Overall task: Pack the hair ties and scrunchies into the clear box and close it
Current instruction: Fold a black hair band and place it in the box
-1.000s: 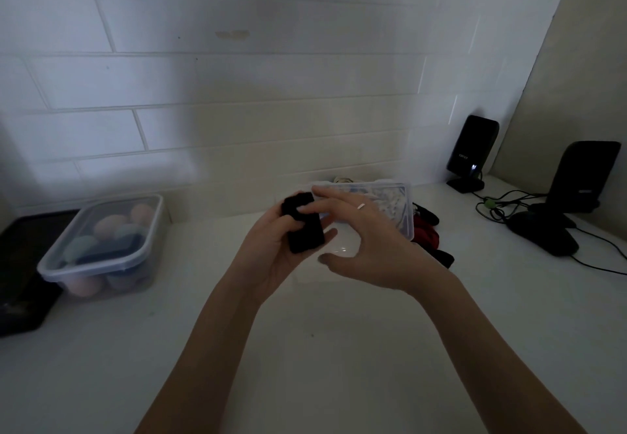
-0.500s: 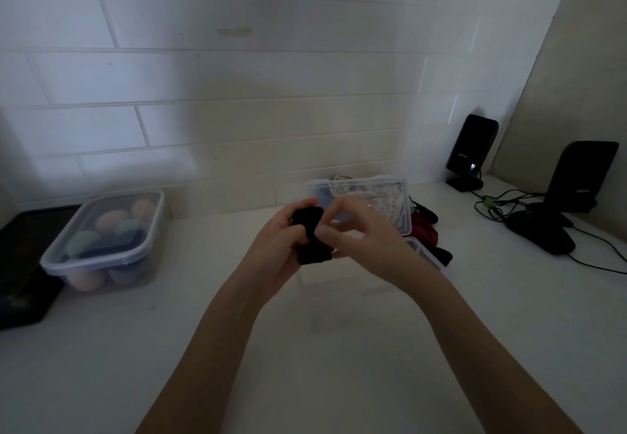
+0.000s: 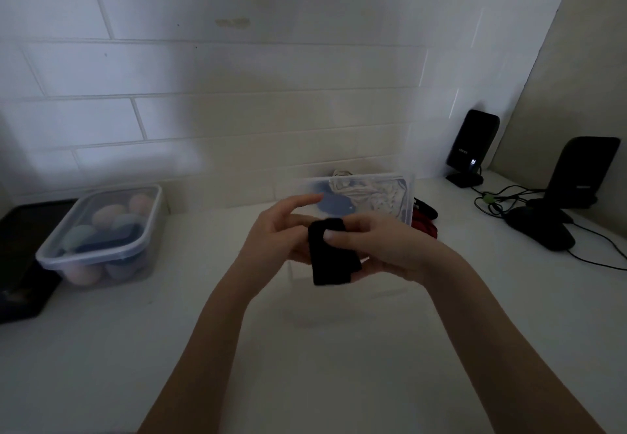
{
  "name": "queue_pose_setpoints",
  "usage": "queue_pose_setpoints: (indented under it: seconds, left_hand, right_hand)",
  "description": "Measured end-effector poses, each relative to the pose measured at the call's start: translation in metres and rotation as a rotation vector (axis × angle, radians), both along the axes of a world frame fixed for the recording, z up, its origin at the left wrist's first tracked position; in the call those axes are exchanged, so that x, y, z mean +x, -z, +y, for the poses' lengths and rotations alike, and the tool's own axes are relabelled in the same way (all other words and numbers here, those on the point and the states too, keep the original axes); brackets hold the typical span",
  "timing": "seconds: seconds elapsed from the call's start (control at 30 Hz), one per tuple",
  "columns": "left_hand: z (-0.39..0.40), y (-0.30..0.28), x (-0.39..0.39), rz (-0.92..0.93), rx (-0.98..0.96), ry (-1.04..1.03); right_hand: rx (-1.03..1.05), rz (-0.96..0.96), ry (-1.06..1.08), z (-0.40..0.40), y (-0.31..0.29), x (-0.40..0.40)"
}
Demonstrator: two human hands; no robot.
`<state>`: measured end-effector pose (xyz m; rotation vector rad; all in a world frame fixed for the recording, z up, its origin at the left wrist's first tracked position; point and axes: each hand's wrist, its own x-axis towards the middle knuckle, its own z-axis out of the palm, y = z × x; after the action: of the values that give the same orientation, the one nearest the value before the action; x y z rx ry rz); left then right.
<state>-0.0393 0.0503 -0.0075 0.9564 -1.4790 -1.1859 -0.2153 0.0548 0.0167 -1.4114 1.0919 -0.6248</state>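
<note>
A folded black hair band (image 3: 330, 260) is held over the white counter between both hands. My right hand (image 3: 386, 245) pinches it, thumb on top. My left hand (image 3: 276, 235) holds its left side, index finger raised and straight. Just behind my hands the clear box's lid (image 3: 373, 196) stands upright, with pale and blue fabric showing through it. The clear box's base (image 3: 292, 272) is faint beneath my hands; what it holds is hidden. Red scrunchies (image 3: 426, 228) and a dark tie (image 3: 428, 209) lie to the right of the box.
At the left stands a closed plastic container (image 3: 101, 230) of pastel sponges, with a black tray (image 3: 20, 264) beside it. Two black speakers (image 3: 471, 148) (image 3: 583, 172), a mouse (image 3: 539, 230) and cables (image 3: 597, 247) fill the right corner. A tiled wall runs behind.
The black band has gone from my left hand's grip into a pinch by my right hand. It now hangs longer and lower. My left index finger has lifted.
</note>
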Motion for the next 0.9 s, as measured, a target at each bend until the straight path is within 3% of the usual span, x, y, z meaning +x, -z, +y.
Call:
queue_pose_setpoints:
  seconds: [0.17, 0.3, 0.43, 0.6, 0.9]
  left_hand:
    - [-0.003, 0.011, -0.003, -0.341, -0.263, -0.311]
    - [-0.005, 0.016, -0.005, -0.432, -0.307, -0.318]
    - [-0.006, 0.016, -0.004, -0.488, -0.319, -0.327]
    - [-0.004, 0.017, -0.008, -0.548, -0.361, -0.316]
    - [-0.001, 0.015, -0.011, -0.577, -0.354, -0.333]
  right_hand:
    - [0.036, 0.271, 0.062, 0.000, 0.007, 0.009]
    - [-0.105, 0.548, 0.111, -0.003, 0.022, 0.022]
    - [-0.090, 0.523, 0.058, -0.002, 0.029, 0.032]
    - [-0.256, 0.809, 0.085, 0.001, 0.034, 0.046]
    - [-0.182, 0.695, -0.065, 0.003, 0.022, 0.029]
